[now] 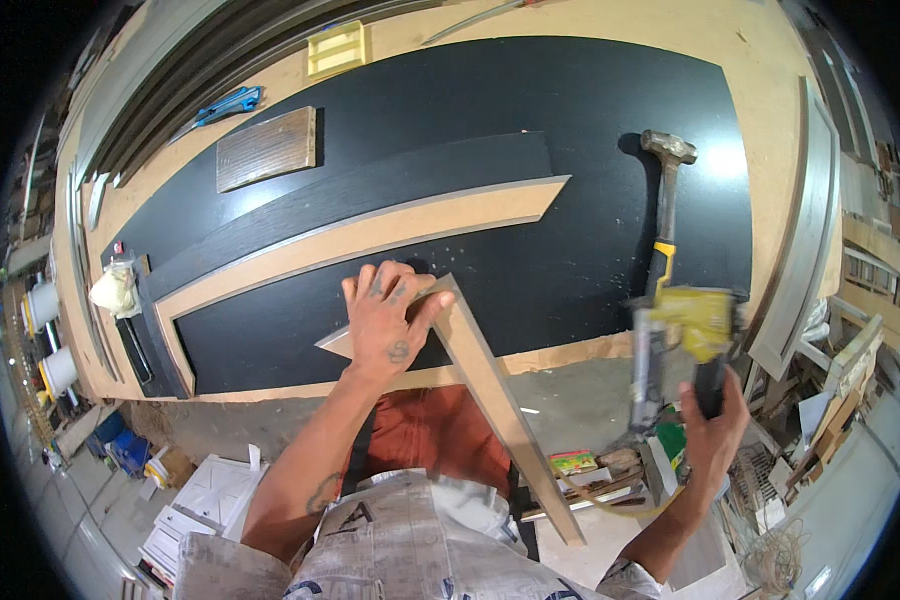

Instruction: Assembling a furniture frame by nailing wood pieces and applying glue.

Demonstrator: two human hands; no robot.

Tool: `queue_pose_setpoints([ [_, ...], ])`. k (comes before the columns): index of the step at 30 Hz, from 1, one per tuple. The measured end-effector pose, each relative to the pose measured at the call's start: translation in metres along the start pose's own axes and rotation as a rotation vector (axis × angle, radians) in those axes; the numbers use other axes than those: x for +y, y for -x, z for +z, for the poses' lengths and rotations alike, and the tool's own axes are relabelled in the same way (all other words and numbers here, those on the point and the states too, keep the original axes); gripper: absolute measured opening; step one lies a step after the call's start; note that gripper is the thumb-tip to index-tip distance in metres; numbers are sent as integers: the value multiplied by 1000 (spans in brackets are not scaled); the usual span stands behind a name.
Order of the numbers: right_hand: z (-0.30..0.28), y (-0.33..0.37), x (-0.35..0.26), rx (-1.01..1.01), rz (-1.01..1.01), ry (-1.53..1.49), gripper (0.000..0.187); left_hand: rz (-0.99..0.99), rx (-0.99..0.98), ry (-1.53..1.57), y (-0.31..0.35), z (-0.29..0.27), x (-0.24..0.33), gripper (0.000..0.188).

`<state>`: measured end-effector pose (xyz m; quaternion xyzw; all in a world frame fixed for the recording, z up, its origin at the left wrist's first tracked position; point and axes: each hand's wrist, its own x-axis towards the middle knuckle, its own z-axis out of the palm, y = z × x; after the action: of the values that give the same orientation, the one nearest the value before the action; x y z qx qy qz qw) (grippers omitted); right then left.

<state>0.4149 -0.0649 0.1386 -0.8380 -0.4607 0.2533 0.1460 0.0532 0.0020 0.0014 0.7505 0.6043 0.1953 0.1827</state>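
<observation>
My left hand is closed over the corner where two mitred wood strips meet, its thumb along the joint. The longer wood strip slopes past the bench edge toward my lower right. Under the hand, the other strip's pointed end shows, while most of that strip is hidden. Out to the right, my right hand grips the dark handle of a yellow and black nail gun, smeared by motion. Beyond my left hand, a joined L-shaped trim piece lies on the black panel.
A hammer lies on the panel, its handle end near the nail gun. Farther back are a wood block, a blue-handled tool and a yellow tray. A yellowish hose hangs below the right hand. Long boards line the right.
</observation>
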Motion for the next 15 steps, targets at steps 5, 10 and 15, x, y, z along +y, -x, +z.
queue_pose_setpoints([
  [5, 2, -8, 3, 339, -116, 212, 40, 26, -24, -8, -2, 1, 3, 32],
  [10, 76, -24, -16, -294, -171, -466, 54, 13, -23, -32, 2, -3, -6, 33],
  [15, 109, -36, -33, -174, -443, 67, 68, 26, -27, -13, -2, 1, 0, 33],
])
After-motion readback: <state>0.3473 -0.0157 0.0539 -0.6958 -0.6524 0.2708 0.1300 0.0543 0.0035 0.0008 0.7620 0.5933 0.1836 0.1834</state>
